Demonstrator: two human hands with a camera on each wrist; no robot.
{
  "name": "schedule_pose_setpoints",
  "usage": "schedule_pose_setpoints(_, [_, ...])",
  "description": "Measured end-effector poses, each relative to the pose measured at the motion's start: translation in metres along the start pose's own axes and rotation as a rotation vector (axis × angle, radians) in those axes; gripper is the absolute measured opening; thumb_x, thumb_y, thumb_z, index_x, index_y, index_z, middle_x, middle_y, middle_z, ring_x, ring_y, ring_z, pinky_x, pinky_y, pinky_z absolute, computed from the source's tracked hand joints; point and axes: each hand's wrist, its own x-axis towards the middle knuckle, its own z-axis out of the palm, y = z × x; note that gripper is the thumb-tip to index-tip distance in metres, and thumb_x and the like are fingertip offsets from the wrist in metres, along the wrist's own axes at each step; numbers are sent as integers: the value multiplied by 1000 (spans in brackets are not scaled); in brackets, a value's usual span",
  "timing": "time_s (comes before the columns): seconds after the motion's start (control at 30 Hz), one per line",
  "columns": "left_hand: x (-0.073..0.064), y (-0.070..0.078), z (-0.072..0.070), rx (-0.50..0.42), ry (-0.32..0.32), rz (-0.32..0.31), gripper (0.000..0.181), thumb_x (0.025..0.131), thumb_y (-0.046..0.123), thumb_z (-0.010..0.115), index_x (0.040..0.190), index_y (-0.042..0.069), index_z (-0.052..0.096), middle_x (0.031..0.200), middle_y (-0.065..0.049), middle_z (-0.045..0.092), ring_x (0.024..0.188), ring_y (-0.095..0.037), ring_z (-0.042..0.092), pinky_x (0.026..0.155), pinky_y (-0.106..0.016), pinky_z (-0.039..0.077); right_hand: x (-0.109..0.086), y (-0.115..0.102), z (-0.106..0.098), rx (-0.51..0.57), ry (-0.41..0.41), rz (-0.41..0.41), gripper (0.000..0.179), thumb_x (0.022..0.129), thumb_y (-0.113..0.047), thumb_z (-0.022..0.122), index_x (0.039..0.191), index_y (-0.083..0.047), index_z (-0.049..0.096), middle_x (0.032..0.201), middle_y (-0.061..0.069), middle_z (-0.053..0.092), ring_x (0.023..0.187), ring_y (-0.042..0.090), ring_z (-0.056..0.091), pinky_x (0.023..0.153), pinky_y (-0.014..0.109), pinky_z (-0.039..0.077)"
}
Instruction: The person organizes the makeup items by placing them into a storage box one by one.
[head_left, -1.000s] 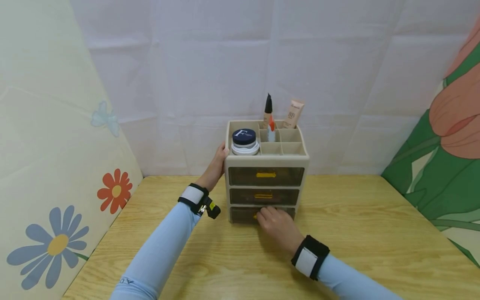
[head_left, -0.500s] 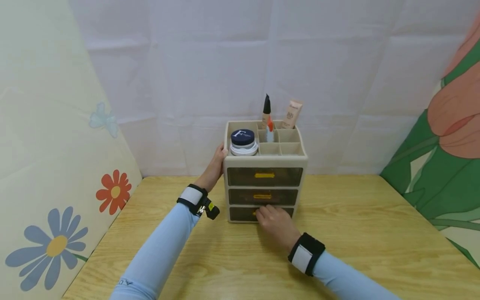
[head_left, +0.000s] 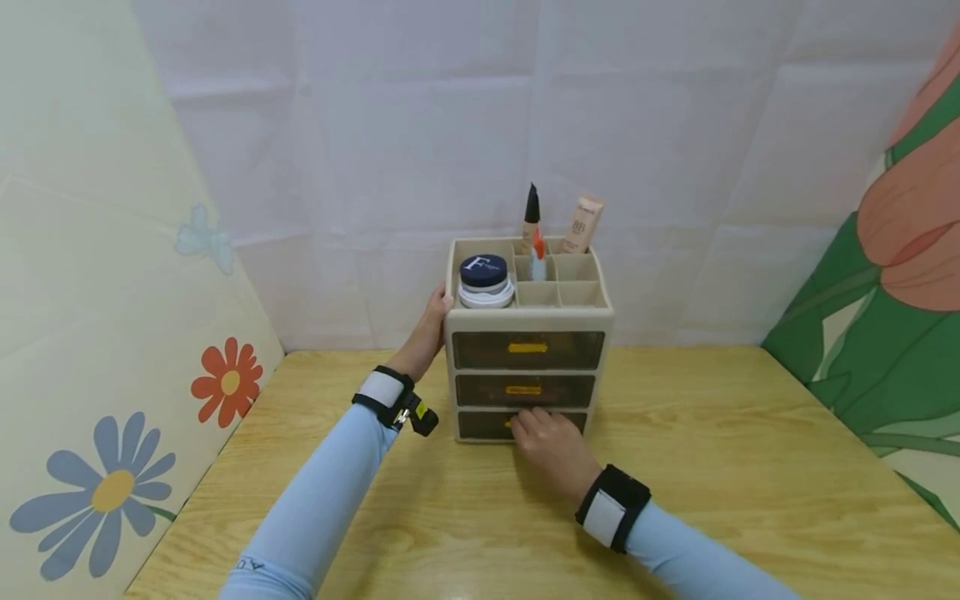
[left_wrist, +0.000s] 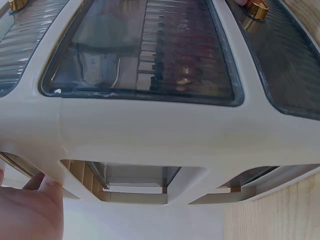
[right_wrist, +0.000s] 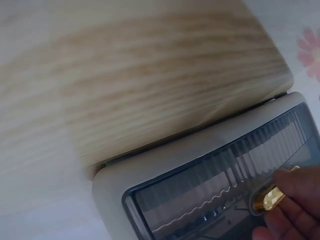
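Note:
A beige makeup organizer (head_left: pixel 532 319) stands on the table with its three dark see-through drawers closed, each with a gold handle. On its left side near the top, my left hand (head_left: pixel 426 332) holds the frame; the left wrist view shows that hand (left_wrist: pixel 32 212) at a side opening, most fingers hidden. My right hand (head_left: pixel 555 450) is at the bottom drawer (head_left: pixel 483 426). Thumb and fingers pinch that drawer's gold handle (right_wrist: pixel 272 197) in the right wrist view. Through the middle drawer (left_wrist: pixel 145 50), dark and reddish items show in the left wrist view.
On top of the organizer sit a dark-lidded jar (head_left: pixel 483 271) over a white round case (head_left: pixel 486 297), a black-capped bottle (head_left: pixel 532 208), an orange-tipped tube (head_left: pixel 538 254) and a BB cream tube (head_left: pixel 582 225). Behind the wooden table (head_left: pixel 690 467) hangs a white cloth (head_left: pixel 660 167).

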Motion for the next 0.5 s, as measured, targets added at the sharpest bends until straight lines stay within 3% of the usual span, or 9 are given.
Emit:
schedule_pose_setpoints(0.17, [9, -16, -5, 7, 13, 21, 60, 101, 38, 20, 154, 15, 4, 154, -14, 17, 137, -29, 22, 110, -55, 20, 1, 1, -4, 8, -14, 18, 23, 72, 5, 79, 94, 0, 72, 87, 13, 64, 72, 24, 61, 52, 31, 50])
schedule_pose_setpoints(0.37, [9, -19, -3, -6, 39, 26, 63, 100, 41, 24, 154, 14, 7, 153, -14, 20, 134, -28, 26, 108, -54, 23, 1, 1, -8, 73, -69, 41, 26, 73, 6, 78, 97, 0, 72, 89, 13, 64, 73, 25, 61, 54, 32, 51])
schedule_pose_setpoints(0.5, [8, -18, -3, 5, 70, 31, 61, 100, 38, 24, 154, 13, 10, 151, -16, 23, 131, -28, 29, 105, -51, 28, 2, 3, -12, 138, -96, 60, 25, 76, -5, 79, 100, -2, 72, 90, 10, 65, 75, 23, 62, 57, 33, 52])
